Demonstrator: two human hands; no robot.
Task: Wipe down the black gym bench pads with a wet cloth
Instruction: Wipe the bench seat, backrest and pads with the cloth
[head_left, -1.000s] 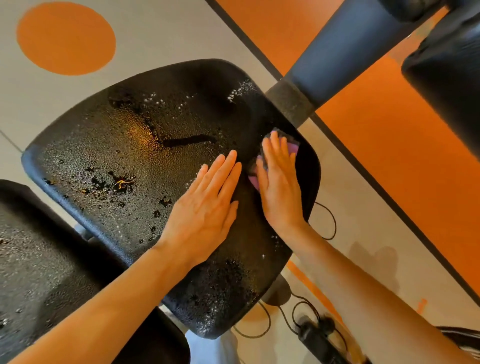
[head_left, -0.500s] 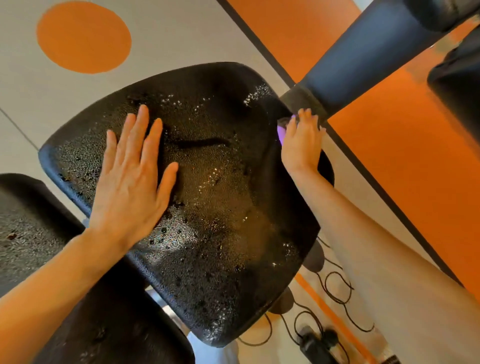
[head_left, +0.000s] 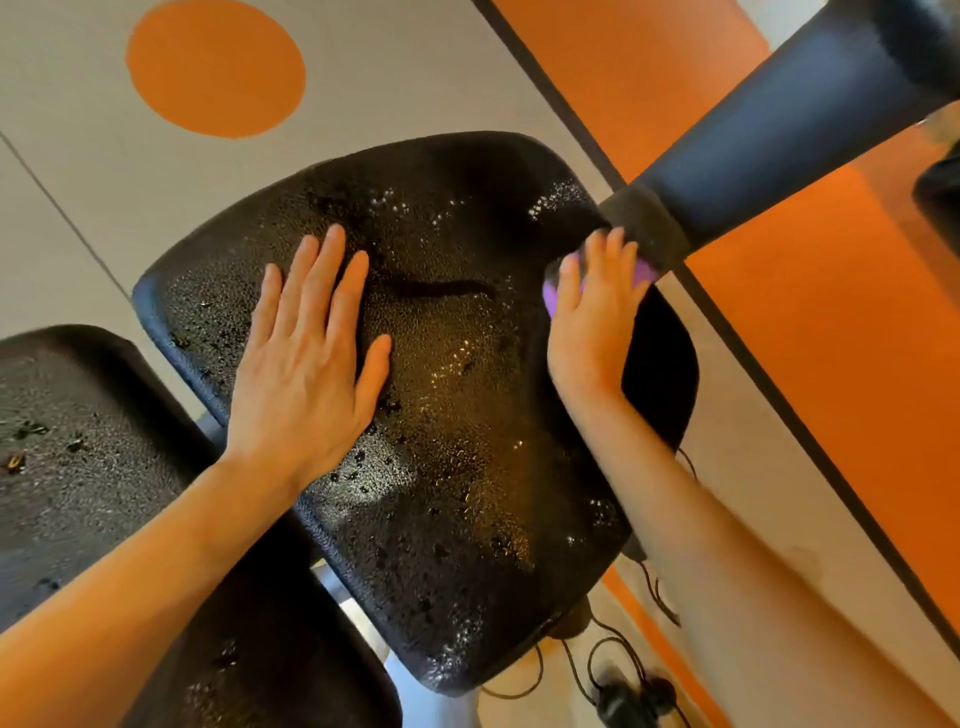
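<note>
A black bench seat pad (head_left: 447, 441), wet with droplets and worn spots, fills the middle of the view. My left hand (head_left: 306, 358) lies flat on its left half with fingers straight and spread. My right hand (head_left: 592, 312) presses a purple cloth (head_left: 643, 270) onto the pad's far right edge with straight fingers; only the cloth's corners show beside the hand. A second black pad (head_left: 78, 457) lies at the lower left, also beaded with water.
A dark padded arm (head_left: 779, 135) of the machine slants in from the upper right, close to my right hand. Black cables and a plug (head_left: 628, 696) lie on the floor under the pad. The floor (head_left: 831, 338) is grey with orange areas.
My right hand has slid the cloth from mid-pad to the far right edge beside the padded arm. My left hand moved from the pad's centre to its left half.
</note>
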